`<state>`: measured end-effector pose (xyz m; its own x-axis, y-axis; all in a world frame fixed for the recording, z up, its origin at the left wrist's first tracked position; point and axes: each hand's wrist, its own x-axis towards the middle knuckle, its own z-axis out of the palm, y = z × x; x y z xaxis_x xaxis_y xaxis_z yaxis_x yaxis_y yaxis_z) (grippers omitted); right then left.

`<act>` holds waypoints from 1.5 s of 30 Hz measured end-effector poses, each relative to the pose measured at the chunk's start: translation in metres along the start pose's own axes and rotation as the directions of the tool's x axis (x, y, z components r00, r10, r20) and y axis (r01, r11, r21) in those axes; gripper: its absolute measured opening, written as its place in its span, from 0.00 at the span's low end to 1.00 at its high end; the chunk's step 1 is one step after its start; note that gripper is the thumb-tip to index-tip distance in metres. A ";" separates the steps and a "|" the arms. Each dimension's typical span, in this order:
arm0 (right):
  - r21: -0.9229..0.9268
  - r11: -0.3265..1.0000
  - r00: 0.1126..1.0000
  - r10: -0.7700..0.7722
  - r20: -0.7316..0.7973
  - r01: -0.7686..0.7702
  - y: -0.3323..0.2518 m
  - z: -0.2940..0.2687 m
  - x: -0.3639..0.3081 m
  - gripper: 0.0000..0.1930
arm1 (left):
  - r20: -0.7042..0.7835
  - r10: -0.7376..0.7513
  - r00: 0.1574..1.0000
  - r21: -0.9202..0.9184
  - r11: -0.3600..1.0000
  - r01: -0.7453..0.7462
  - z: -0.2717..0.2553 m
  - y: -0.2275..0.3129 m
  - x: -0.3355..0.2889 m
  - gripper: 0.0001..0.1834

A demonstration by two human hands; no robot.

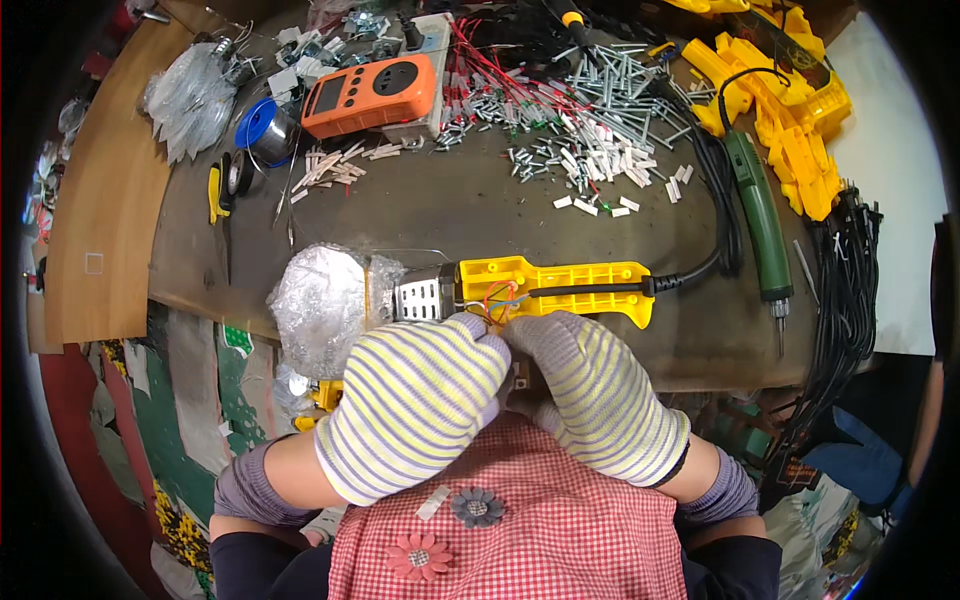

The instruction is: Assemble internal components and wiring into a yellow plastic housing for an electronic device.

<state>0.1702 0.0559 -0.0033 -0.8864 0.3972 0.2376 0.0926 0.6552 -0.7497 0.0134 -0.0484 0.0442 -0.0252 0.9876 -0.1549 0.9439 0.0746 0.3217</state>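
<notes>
A yellow plastic handle shell (590,275) lies open in front of me, with a black power cord (585,291) running along its inside. Thin coloured wires (500,293) leave the cord's end and run down to my fingertips. Both hands wear striped knit gloves. My left hand (420,400) is closed, its fingertips pinched at the wires. My right hand (600,395) meets it from the other side, also closed at the wires; its fingertips are partly hidden. Left of the shell sits a vented metal sleeve (420,298), joined to a rounded end wrapped in clear plastic (320,295).
An orange multimeter (370,97), a blue solder spool (266,132) and yellow-handled scissors (218,195) lie at the back left. Loose screws (625,85) and white sleeves (620,160) pile up behind. A green electric screwdriver (757,215) and black cords (848,300) lie right.
</notes>
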 end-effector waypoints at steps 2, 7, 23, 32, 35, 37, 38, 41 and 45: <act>0.048 0.998 0.999 0.038 -0.022 -0.037 0.002 0.001 0.000 0.27 | -0.113 -0.042 0.993 0.025 0.999 0.045 0.007 0.005 0.003 0.11; 0.149 0.987 0.997 0.055 0.061 -0.063 0.005 -0.010 0.002 0.29 | -0.136 -0.030 0.990 -0.220 0.976 -0.001 0.005 -0.004 0.003 0.10; 0.165 0.968 0.968 0.155 0.197 -0.189 0.000 -0.018 0.003 0.29 | -0.222 0.196 0.955 0.208 0.967 -0.150 0.039 -0.004 -0.024 0.23; -0.218 0.976 0.989 0.020 0.144 0.012 0.007 -0.021 0.070 0.09 | -0.195 0.230 0.954 0.318 0.934 -0.160 0.043 -0.005 -0.026 0.23; -0.140 0.990 0.985 0.002 0.174 0.023 0.016 -0.012 0.076 0.09 | -0.175 0.201 0.964 0.285 0.947 -0.145 0.040 -0.001 -0.023 0.23; -0.134 0.991 0.984 0.003 0.176 0.021 0.018 -0.013 0.076 0.09 | -0.186 0.198 0.962 0.229 0.961 -0.153 0.041 -0.002 -0.020 0.20; -0.131 0.991 0.985 0.010 0.170 0.012 0.018 -0.013 0.076 0.09 | -0.188 0.189 0.964 0.228 0.963 -0.144 0.040 -0.003 -0.019 0.20; -0.139 0.990 0.986 0.002 0.169 0.022 0.019 -0.011 0.078 0.09 | -0.173 0.200 0.964 0.241 0.958 -0.155 0.041 -0.005 -0.019 0.18; -0.091 0.995 0.989 -0.014 0.148 0.028 0.021 -0.011 0.079 0.09 | -0.246 0.198 0.949 0.287 0.950 -0.124 0.042 -0.002 -0.022 0.15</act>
<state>0.1072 0.1083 0.0062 -0.9450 0.2882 0.1544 0.1085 0.7218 -0.6835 0.0260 -0.0759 0.0080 0.0817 0.9859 0.1461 0.9943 -0.0908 0.0566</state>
